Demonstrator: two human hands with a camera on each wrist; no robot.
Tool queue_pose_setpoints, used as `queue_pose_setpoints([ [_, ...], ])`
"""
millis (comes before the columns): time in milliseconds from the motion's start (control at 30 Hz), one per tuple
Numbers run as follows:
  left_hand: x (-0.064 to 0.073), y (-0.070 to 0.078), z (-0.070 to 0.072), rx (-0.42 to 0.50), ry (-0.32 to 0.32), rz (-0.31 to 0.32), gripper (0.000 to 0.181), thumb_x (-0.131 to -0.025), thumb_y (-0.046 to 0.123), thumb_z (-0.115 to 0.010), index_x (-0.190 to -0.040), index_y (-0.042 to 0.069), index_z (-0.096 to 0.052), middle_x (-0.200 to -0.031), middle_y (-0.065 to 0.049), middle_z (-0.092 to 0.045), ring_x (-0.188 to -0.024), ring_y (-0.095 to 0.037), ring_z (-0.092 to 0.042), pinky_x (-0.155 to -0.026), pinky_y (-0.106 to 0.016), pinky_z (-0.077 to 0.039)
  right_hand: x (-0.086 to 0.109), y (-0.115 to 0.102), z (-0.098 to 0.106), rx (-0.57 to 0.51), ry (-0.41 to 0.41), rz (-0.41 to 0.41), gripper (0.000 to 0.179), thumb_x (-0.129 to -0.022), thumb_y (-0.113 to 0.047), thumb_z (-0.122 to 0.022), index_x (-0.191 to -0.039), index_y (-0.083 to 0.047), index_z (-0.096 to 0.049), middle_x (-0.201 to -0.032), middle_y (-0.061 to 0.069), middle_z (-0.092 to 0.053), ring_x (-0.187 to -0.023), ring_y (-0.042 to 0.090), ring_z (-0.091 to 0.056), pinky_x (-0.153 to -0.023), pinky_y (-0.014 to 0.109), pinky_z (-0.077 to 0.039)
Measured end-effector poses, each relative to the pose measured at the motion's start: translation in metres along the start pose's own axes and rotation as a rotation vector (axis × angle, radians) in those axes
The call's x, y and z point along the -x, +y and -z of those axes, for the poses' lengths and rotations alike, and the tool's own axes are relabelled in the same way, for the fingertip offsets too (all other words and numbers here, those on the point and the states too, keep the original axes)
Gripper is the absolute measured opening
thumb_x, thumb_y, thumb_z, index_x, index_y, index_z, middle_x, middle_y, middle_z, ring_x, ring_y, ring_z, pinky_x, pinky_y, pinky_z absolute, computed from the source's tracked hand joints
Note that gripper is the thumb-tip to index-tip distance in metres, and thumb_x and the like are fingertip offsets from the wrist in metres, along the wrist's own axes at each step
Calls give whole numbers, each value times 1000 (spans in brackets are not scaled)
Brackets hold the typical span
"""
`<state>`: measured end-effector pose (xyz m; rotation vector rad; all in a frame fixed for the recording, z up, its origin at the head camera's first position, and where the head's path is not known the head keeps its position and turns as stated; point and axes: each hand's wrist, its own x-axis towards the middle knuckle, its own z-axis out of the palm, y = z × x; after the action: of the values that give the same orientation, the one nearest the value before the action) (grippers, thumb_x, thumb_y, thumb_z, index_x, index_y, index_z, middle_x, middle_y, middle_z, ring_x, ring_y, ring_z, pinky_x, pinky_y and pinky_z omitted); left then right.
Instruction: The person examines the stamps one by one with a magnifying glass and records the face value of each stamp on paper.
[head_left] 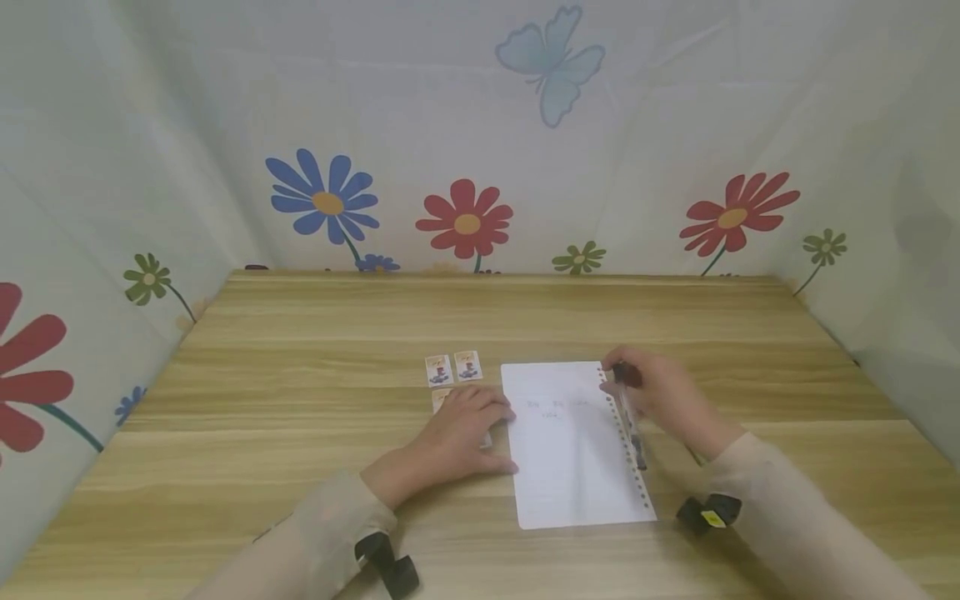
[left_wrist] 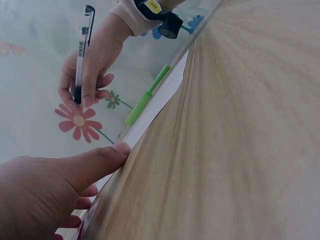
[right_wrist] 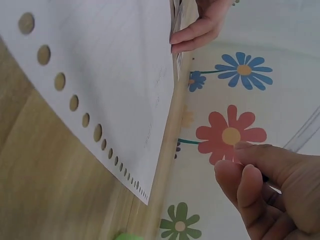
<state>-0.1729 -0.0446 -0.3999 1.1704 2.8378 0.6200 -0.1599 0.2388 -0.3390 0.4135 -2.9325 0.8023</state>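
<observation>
A white sheet of loose-leaf paper [head_left: 573,475] with punched holes along its right edge lies on the table, with faint handwriting near its upper part. My left hand [head_left: 465,429] rests at the sheet's left edge, thumb and fingertips touching it, fingers relaxed. Partly under that hand is a small picture card [head_left: 441,398]. Over the sheet's right edge, my right hand [head_left: 660,392] pinches a clear-barrelled pen [left_wrist: 82,55] near its black end. In the left wrist view the pen stands almost upright above the fingers.
Two more picture cards [head_left: 438,371] lie above my left hand. A green pen-like stick [left_wrist: 145,102] lies beyond the paper, mostly hidden by my right arm in the head view. Flower-printed cloth [head_left: 600,192] borders the wooden table [head_left: 300,375] at the back and sides.
</observation>
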Motion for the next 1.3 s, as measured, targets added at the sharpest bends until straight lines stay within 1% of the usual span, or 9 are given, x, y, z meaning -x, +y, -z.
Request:
queue_pose_setpoints([
  [133, 0, 1, 1, -8, -4, 2, 63, -73, 53, -76, -119, 12, -64, -130, -4, -58, -128, -27, -46, -114, -48, -30, 3, 3, 8, -28, -38, -7, 31, -81, 4, -69, -111, -3, -63, -98, 11, -69, -80, 19, -59, -60, 24, -53],
  [267, 0, 2, 1, -8, -4, 2, 63, -73, 52, -76, -119, 12, -64, -130, -4, -58, -128, -26, -46, -115, -48, -29, 5, 5, 16, -44, -65, -11, 33, -81, 4, -68, -112, -2, -62, -95, 11, -68, -76, 17, -60, -54, 22, -53],
  [467, 0, 2, 0, -9, -5, 4, 62, -73, 52, -76, -119, 12, -64, -129, -3, -58, -128, -26, -46, -115, -47, -30, 7, 8, 28, -37, -79, -14, 31, -81, 1, -68, -111, -1, -60, -91, 10, -67, -74, 16, -59, -56, 20, -53],
  [633, 0, 3, 0, -15, -4, 3, 63, -73, 53, -75, -119, 12, -64, -130, -3, -58, -128, -25, -46, -115, -46, -29, 10, 11, 34, -59, -86, -22, 28, -85, -1, -60, -113, -1, -59, -90, 11, -67, -73, 16, -59, -57, 22, -53],
  [733, 0, 3, -1, -30, 2, -4, 63, -73, 54, -75, -119, 13, -64, -130, -3, -58, -128, -25, -47, -114, -46, -30, 11, 13, 35, -89, -71, -40, 24, -90, -6, -58, -114, -1, -58, -88, 11, -66, -73, 17, -59, -56, 24, -54],
  [867, 0, 3, -1, -35, 5, -6, 63, -73, 53, -75, -119, 13, -64, -130, -3, -58, -128, -25, -47, -114, -46, -31, 13, 15, 37, -106, -28, -51, 24, -90, -10, -63, -112, -2, -57, -85, 9, -64, -73, 19, -59, -54, 26, -55],
  [1100, 0, 3, -2, -24, 4, -1, 63, -73, 53, -75, -120, 13, -64, -130, -3, -58, -128, -25, -46, -115, -46, -30, 15, 15, 39, -148, 56, -68, 30, -90, -3, -61, -118, -1, -51, -90, 14, -56, -71, 21, -65, -52, 29, -56],
  [1233, 0, 2, -2, -29, 1, 1, 63, -73, 54, -75, -120, 13, -63, -130, -3, -58, -128, -25, -46, -115, -46, -30, 15, 14, 41, -133, 63, -65, 34, -91, -1, -59, -124, 0, -49, -94, 15, -55, -69, 20, -65, -51, 28, -56],
  [1300, 0, 2, -3, -31, -1, 3, 64, -73, 54, -75, -120, 13, -63, -130, -3, -58, -128, -25, -46, -115, -46, -30, 16, 13, 42, -114, 48, -66, 41, -91, 0, -59, -130, -3, -45, -95, 16, -56, -68, 20, -63, -50, 28, -55],
])
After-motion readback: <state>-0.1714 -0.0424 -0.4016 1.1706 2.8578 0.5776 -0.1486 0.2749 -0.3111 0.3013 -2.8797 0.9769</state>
